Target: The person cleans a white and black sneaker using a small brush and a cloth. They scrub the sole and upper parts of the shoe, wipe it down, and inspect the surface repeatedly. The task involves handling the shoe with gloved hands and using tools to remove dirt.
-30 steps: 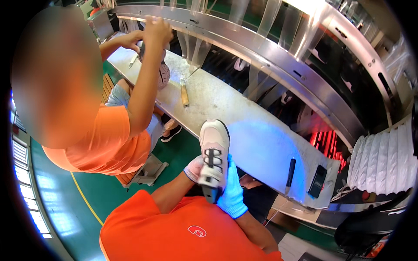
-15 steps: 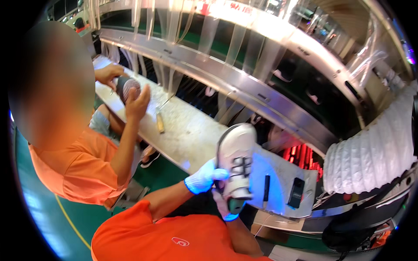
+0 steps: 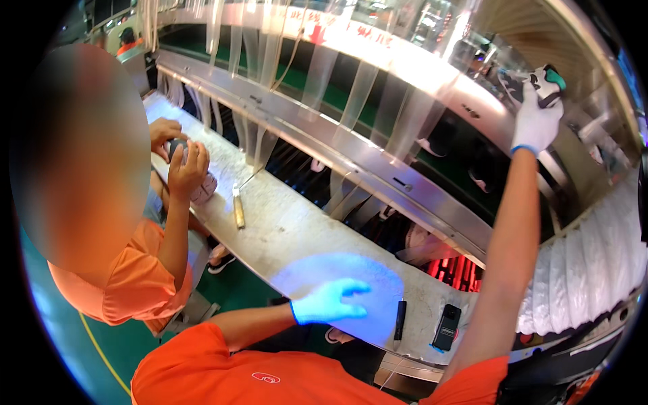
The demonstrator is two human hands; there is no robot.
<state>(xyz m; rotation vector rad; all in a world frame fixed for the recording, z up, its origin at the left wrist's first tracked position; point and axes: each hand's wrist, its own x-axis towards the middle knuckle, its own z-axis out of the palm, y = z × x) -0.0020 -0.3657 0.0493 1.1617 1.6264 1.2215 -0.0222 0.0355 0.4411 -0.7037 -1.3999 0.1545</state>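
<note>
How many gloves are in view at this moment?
2: one glove on the left hand, by the blue-lit patch of the bench; the other on the right hand, holding a shoe at upper right. The co-worker's hands look bare; others may be hidden.

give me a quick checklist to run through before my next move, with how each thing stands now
1. Right hand has hold of the white-and-black shoe: ok, raised at the upper right.
2. Shoe resting on a support: cannot tell, that area is unclear.
3. Left hand free: ok, fingers spread, nothing held.
4. Black stick-like tool out of both hands: ok, it lies on the bench.
5. Wooden-handled tool out of the way: ok, on the bench near the co-worker.
6. Co-worker's hands away from yours: ok, at another shoe on the left.
</note>
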